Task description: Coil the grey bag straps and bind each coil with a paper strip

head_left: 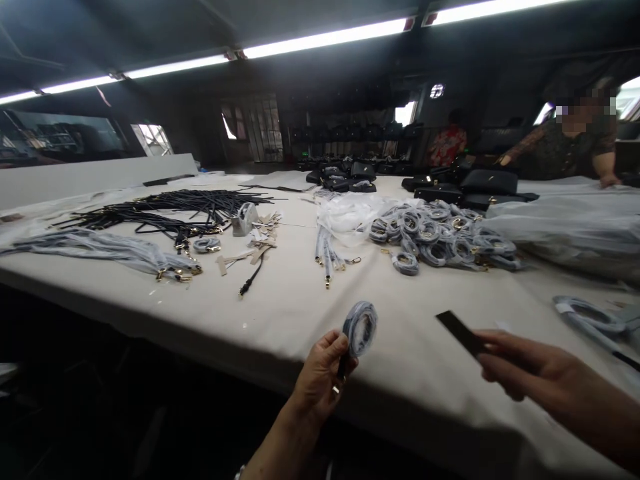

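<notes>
Head view: left hand (320, 377) closed firmly on a wrapped strap coil (360, 328); right hand (540, 373) nearly shut, pinching a flat black strip (457, 332) over the table (400, 373).

No text can be read on the coiled strap (360, 328) or elsewhere.

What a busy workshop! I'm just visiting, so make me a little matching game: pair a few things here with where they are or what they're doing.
Things:
1. Person's left hand
2. Person's right hand
3. Black handbags
4. Pile of plastic-wrapped strap coils

Places or states:
A. Far end of the cream-clothed table
B. Holding a flat black strip
C. Mid-table, beside loose clear plastic
D. Gripping one plastic-wrapped coil

Pairs: 1-D, 2-B, 3-A, 4-C.
</notes>
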`<state>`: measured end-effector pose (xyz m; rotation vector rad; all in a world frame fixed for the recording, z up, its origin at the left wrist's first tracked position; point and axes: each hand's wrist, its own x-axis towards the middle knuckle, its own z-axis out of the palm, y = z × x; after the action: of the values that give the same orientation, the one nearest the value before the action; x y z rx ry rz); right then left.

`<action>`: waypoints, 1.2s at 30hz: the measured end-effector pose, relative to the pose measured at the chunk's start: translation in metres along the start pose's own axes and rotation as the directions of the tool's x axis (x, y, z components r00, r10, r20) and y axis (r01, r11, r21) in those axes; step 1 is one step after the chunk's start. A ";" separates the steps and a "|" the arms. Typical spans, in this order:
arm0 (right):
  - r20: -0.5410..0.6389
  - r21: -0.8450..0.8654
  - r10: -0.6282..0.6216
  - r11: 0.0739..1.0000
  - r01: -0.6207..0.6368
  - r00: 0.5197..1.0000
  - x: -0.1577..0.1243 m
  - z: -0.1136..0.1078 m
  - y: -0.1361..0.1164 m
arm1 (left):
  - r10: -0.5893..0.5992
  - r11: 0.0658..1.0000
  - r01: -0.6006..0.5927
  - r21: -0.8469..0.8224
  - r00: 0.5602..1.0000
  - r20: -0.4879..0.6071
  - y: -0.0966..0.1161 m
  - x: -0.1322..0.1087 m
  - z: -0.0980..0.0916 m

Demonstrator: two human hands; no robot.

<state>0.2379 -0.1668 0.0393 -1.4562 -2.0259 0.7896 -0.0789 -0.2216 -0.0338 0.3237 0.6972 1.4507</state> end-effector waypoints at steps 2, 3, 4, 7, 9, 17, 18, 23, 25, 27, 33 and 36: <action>0.158 0.020 0.027 0.999 -0.030 0.987 -0.005 0.034 -0.035 | 0.034 0.995 -0.033 0.093 0.999 -0.008 -0.001 -0.004 0.003; 0.212 0.029 0.031 0.999 -0.038 0.977 -0.005 0.049 -0.047 | 0.042 0.988 -0.040 0.150 0.999 -0.006 0.000 -0.007 0.005; 0.230 0.041 0.036 0.998 -0.047 0.973 -0.003 0.061 -0.056 | 0.043 0.977 -0.043 0.211 0.999 0.008 0.001 -0.010 0.007; 0.224 0.119 0.069 0.988 -0.097 0.972 0.006 0.084 -0.069 | 0.074 0.927 -0.097 0.363 0.994 0.075 0.003 -0.019 0.012; 0.236 0.201 0.073 0.972 -0.122 0.969 0.011 0.094 -0.075 | 0.134 0.883 -0.180 0.433 0.982 0.134 0.004 -0.022 0.013; 0.228 0.409 0.085 0.896 -0.174 0.970 0.011 0.111 -0.069 | 0.308 0.670 -0.425 0.609 0.905 0.293 0.011 -0.026 0.013; 0.212 0.399 0.090 0.901 -0.170 0.973 0.011 0.111 -0.066 | 0.316 0.645 -0.437 0.627 0.900 0.301 0.010 -0.027 0.014; 0.217 0.553 0.048 0.817 -0.163 0.975 0.010 0.112 -0.065 | 0.303 0.608 -0.457 0.649 0.890 0.342 0.000 -0.024 0.015; 0.261 0.643 0.006 0.745 -0.179 0.965 0.010 0.115 -0.069 | 0.287 0.613 -0.449 0.650 0.893 0.347 -0.004 -0.023 0.015; 0.293 0.705 0.009 0.673 -0.222 0.956 0.008 0.119 -0.071 | 0.264 0.614 -0.430 0.662 0.902 0.342 -0.006 -0.023 0.015; 0.479 0.794 0.078 0.385 -0.470 0.874 0.002 0.127 -0.064 | 0.089 0.817 -0.219 0.533 0.962 0.258 0.001 -0.023 0.014; 0.539 0.795 0.055 0.297 -0.529 0.841 -0.002 0.126 -0.061 | 0.013 0.760 -0.194 0.620 0.959 0.284 0.005 -0.022 0.012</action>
<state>0.1096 -0.2037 -0.0049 -0.9358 -0.9894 2.1564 -0.0750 -0.2398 -0.0168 1.0948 0.9578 1.1953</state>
